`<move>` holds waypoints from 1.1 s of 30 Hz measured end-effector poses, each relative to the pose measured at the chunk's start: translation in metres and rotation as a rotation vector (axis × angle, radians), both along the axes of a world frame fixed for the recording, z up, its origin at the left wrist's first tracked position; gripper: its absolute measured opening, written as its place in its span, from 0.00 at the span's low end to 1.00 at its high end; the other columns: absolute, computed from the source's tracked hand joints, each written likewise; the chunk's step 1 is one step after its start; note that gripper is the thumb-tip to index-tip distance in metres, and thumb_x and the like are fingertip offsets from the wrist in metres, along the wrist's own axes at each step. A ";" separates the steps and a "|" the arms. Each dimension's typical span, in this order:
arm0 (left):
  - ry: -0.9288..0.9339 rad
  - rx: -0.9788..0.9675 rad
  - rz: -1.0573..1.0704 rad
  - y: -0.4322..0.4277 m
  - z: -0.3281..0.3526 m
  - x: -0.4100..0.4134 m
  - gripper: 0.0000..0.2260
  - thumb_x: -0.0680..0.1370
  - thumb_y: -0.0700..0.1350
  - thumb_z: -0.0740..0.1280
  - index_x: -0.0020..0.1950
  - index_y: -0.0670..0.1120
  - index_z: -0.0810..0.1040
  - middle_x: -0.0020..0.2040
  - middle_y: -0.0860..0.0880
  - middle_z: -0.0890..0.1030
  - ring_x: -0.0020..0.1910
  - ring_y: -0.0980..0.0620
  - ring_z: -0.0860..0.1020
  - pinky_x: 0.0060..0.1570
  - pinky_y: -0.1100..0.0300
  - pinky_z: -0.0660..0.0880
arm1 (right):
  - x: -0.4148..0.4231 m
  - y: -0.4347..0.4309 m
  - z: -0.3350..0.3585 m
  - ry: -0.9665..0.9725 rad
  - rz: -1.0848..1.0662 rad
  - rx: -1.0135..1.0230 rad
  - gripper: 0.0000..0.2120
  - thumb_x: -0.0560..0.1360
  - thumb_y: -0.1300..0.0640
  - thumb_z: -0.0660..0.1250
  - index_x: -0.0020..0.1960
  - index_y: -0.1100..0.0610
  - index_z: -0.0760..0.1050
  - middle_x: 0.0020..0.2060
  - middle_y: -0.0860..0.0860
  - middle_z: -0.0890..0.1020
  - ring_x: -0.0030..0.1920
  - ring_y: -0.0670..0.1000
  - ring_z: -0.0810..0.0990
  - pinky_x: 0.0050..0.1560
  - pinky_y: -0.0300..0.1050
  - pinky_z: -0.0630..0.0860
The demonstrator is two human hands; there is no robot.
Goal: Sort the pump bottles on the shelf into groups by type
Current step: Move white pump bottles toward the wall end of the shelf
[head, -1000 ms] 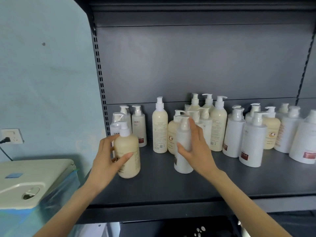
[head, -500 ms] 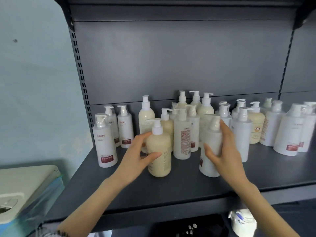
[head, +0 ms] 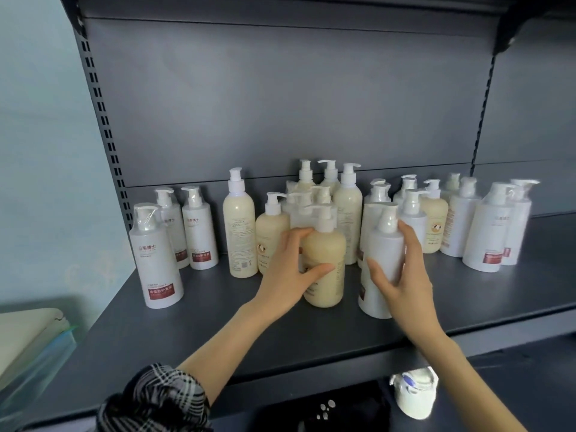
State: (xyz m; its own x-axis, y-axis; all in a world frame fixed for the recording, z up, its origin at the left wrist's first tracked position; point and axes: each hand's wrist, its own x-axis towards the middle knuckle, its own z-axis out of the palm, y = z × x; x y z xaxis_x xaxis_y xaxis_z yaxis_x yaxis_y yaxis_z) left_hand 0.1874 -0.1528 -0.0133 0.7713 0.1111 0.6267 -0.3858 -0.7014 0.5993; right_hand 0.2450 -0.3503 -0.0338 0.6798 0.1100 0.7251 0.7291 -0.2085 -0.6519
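On the dark grey shelf (head: 218, 332) stand many pump bottles, some white with red labels, some cream. My left hand (head: 290, 275) wraps around a squat cream bottle (head: 327, 260) near the front middle. My right hand (head: 402, 275) grips a tall white bottle (head: 383, 254) just to its right. Both bottles stand upright on the shelf. Three white red-label bottles (head: 156, 254) are grouped at the left. A tall cream bottle (head: 240, 226) and other cream ones cluster behind my hands. More white bottles (head: 489, 226) stand at the right.
The shelf's back panel (head: 280, 104) rises behind the bottles, with slotted uprights at left and right. A pale appliance (head: 28, 332) sits low at the left against a light blue wall. A white container (head: 414, 391) shows below the shelf edge.
The cream bottle in my left hand has slid rightwards from the left group toward the cream cluster. The white bottle in my right hand has also shifted right. The view has swung right.
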 end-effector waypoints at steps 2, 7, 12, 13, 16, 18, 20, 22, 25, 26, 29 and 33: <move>-0.009 0.002 0.001 -0.002 0.000 0.003 0.27 0.72 0.53 0.73 0.64 0.60 0.61 0.61 0.60 0.65 0.57 0.63 0.69 0.53 0.76 0.66 | 0.001 0.000 -0.002 0.010 0.003 0.007 0.32 0.72 0.46 0.67 0.68 0.29 0.53 0.64 0.37 0.70 0.54 0.38 0.73 0.47 0.31 0.67; 0.013 0.014 -0.034 -0.004 0.002 0.010 0.28 0.72 0.52 0.72 0.68 0.52 0.64 0.62 0.57 0.65 0.61 0.57 0.69 0.60 0.67 0.66 | 0.003 -0.001 -0.004 0.048 0.011 0.026 0.32 0.72 0.46 0.68 0.68 0.30 0.55 0.60 0.34 0.72 0.54 0.34 0.74 0.46 0.35 0.69; 0.024 0.012 -0.052 -0.014 0.004 0.019 0.28 0.74 0.51 0.71 0.70 0.51 0.64 0.64 0.56 0.67 0.62 0.60 0.68 0.61 0.67 0.67 | 0.006 -0.003 -0.005 0.034 0.010 0.020 0.32 0.72 0.47 0.69 0.68 0.31 0.56 0.61 0.33 0.72 0.55 0.35 0.75 0.47 0.39 0.71; 0.015 0.024 -0.046 -0.016 0.003 0.020 0.29 0.74 0.52 0.70 0.71 0.52 0.63 0.66 0.56 0.67 0.62 0.61 0.67 0.61 0.69 0.66 | 0.006 -0.004 -0.005 0.034 0.007 0.021 0.32 0.72 0.48 0.69 0.68 0.31 0.56 0.62 0.33 0.72 0.55 0.35 0.74 0.47 0.40 0.71; -0.008 0.042 -0.021 -0.019 -0.001 0.021 0.31 0.75 0.53 0.68 0.75 0.52 0.59 0.69 0.55 0.64 0.64 0.61 0.66 0.64 0.64 0.67 | 0.005 -0.005 -0.004 0.016 -0.005 0.032 0.31 0.72 0.47 0.68 0.68 0.31 0.56 0.63 0.31 0.69 0.57 0.33 0.72 0.48 0.37 0.69; -0.009 0.069 -0.023 -0.021 -0.002 0.019 0.32 0.76 0.53 0.67 0.77 0.52 0.56 0.70 0.54 0.62 0.62 0.63 0.65 0.64 0.62 0.68 | 0.003 -0.005 -0.004 -0.006 0.001 0.048 0.32 0.73 0.50 0.69 0.69 0.31 0.56 0.64 0.28 0.65 0.60 0.31 0.69 0.51 0.34 0.67; 0.015 0.108 -0.036 -0.022 -0.002 0.016 0.33 0.78 0.53 0.65 0.77 0.52 0.52 0.72 0.53 0.59 0.64 0.63 0.64 0.65 0.62 0.68 | 0.002 -0.005 -0.005 0.012 0.004 0.064 0.33 0.73 0.50 0.69 0.69 0.30 0.55 0.63 0.25 0.63 0.61 0.29 0.67 0.53 0.34 0.66; 0.033 0.115 -0.057 -0.022 -0.003 0.010 0.31 0.79 0.53 0.62 0.77 0.53 0.50 0.74 0.55 0.56 0.63 0.68 0.62 0.62 0.70 0.67 | -0.001 -0.004 -0.008 0.067 -0.005 0.064 0.35 0.73 0.48 0.69 0.70 0.29 0.52 0.61 0.22 0.64 0.59 0.27 0.68 0.53 0.34 0.67; 0.019 0.096 -0.067 -0.025 0.000 -0.001 0.28 0.80 0.52 0.60 0.77 0.52 0.52 0.74 0.55 0.56 0.59 0.75 0.60 0.55 0.83 0.60 | -0.007 -0.006 -0.013 0.141 0.026 0.054 0.40 0.72 0.49 0.70 0.70 0.26 0.47 0.61 0.20 0.64 0.63 0.35 0.70 0.61 0.44 0.71; 0.012 0.087 -0.066 -0.027 0.002 -0.005 0.28 0.80 0.52 0.60 0.77 0.52 0.53 0.74 0.54 0.56 0.61 0.73 0.60 0.56 0.82 0.59 | -0.010 -0.006 -0.014 0.151 0.044 0.053 0.41 0.72 0.50 0.71 0.68 0.25 0.46 0.60 0.18 0.63 0.64 0.37 0.70 0.63 0.46 0.71; -0.009 0.055 -0.102 -0.034 0.012 -0.015 0.27 0.80 0.52 0.61 0.76 0.51 0.55 0.75 0.54 0.57 0.70 0.64 0.58 0.65 0.70 0.62 | -0.021 -0.007 -0.012 0.143 0.085 0.048 0.41 0.72 0.54 0.72 0.66 0.25 0.48 0.60 0.18 0.62 0.62 0.30 0.68 0.64 0.46 0.71; 0.016 0.028 -0.170 -0.046 0.022 -0.025 0.29 0.79 0.54 0.63 0.76 0.54 0.54 0.74 0.55 0.58 0.73 0.57 0.58 0.70 0.52 0.63 | -0.033 -0.007 -0.010 0.110 0.173 0.057 0.37 0.71 0.56 0.72 0.69 0.33 0.55 0.63 0.25 0.67 0.63 0.31 0.69 0.58 0.34 0.73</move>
State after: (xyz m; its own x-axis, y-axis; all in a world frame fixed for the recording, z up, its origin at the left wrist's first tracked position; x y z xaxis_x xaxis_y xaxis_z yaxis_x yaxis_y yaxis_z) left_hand 0.1626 -0.1990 0.0083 0.7875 -0.0394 0.6151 -0.4910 -0.6434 0.5874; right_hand 0.2123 -0.3569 -0.0440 0.7299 0.1929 0.6558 0.6745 -0.0473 -0.7368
